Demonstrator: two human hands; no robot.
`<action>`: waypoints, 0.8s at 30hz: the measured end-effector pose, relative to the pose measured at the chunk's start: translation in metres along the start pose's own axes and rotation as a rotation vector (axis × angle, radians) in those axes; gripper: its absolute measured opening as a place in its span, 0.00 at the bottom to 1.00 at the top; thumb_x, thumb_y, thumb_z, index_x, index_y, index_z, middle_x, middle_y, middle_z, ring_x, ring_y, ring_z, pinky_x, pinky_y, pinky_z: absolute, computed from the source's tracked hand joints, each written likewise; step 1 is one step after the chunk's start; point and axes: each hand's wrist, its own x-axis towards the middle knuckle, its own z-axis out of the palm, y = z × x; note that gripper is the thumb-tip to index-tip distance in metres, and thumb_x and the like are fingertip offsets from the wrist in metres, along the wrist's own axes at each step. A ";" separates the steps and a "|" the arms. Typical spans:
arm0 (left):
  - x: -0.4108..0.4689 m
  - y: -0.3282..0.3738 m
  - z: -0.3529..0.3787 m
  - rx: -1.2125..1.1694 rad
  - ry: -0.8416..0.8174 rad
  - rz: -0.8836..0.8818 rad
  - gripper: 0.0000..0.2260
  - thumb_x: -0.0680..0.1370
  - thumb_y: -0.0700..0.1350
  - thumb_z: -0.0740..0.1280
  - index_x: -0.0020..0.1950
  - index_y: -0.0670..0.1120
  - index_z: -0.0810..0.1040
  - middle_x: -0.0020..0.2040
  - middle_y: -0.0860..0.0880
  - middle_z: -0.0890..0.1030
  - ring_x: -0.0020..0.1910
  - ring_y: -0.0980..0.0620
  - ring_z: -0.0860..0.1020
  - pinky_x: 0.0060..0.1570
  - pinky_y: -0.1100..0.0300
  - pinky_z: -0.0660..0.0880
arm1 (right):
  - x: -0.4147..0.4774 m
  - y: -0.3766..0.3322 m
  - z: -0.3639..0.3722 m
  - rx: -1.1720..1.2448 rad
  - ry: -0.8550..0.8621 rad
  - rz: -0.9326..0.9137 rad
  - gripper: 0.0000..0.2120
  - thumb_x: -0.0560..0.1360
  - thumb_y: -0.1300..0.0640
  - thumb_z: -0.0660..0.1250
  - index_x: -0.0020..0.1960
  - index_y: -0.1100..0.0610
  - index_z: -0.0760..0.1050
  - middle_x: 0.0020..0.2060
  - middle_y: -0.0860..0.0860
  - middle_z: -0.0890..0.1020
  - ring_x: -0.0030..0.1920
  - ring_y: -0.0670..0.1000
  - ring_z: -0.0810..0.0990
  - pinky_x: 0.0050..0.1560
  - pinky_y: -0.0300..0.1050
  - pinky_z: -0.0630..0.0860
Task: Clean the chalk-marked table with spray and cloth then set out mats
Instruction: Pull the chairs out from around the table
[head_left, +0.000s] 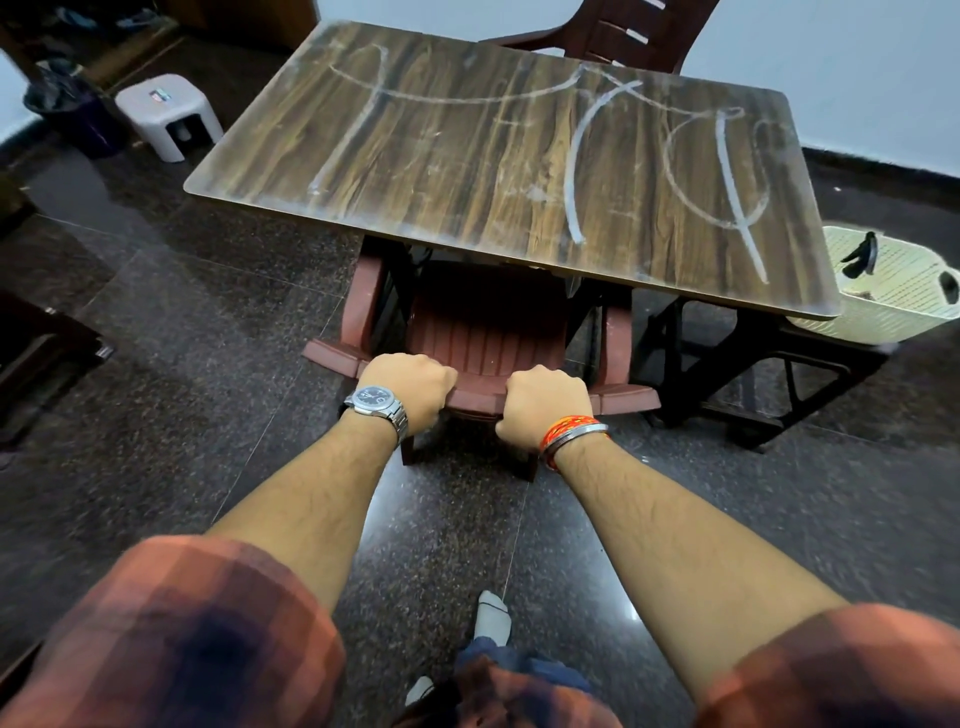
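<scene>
The left hand (410, 387) and right hand (545, 402) grip the back rail of a brown chair (483, 322) tucked under the near edge of the surface (441, 171), fingers (444, 382) curled over the rail. White chalk marks (576, 171) cross the surface. A cream basket (904, 296) sits beside its right end.

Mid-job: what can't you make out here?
- Front of the chair: head view, hidden under the table.
- Far chair: head view, cut by the top edge.
- Basket contents: head view, table corner covers part; dark item too small.
- Fingertips of left hand and right hand: head view, curled over the chair back.
</scene>
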 end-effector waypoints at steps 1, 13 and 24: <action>-0.001 0.001 0.000 -0.007 0.008 -0.020 0.08 0.73 0.43 0.64 0.51 0.49 0.75 0.51 0.49 0.82 0.49 0.42 0.81 0.37 0.55 0.70 | 0.000 0.000 0.000 -0.004 -0.006 0.003 0.15 0.69 0.47 0.66 0.51 0.55 0.76 0.48 0.55 0.80 0.48 0.60 0.79 0.42 0.48 0.69; -0.016 -0.043 -0.005 -0.343 0.192 0.060 0.38 0.67 0.76 0.58 0.67 0.52 0.75 0.59 0.54 0.82 0.57 0.51 0.80 0.52 0.57 0.77 | 0.024 -0.008 -0.006 0.357 0.156 -0.266 0.36 0.73 0.29 0.48 0.66 0.52 0.73 0.64 0.49 0.77 0.64 0.51 0.74 0.62 0.46 0.71; -0.018 -0.190 0.010 -0.407 0.367 -0.482 0.30 0.82 0.58 0.56 0.80 0.45 0.57 0.80 0.45 0.60 0.76 0.45 0.63 0.74 0.48 0.60 | 0.141 -0.128 -0.028 0.256 0.321 -0.379 0.34 0.79 0.43 0.57 0.77 0.60 0.52 0.77 0.56 0.54 0.77 0.54 0.51 0.74 0.54 0.53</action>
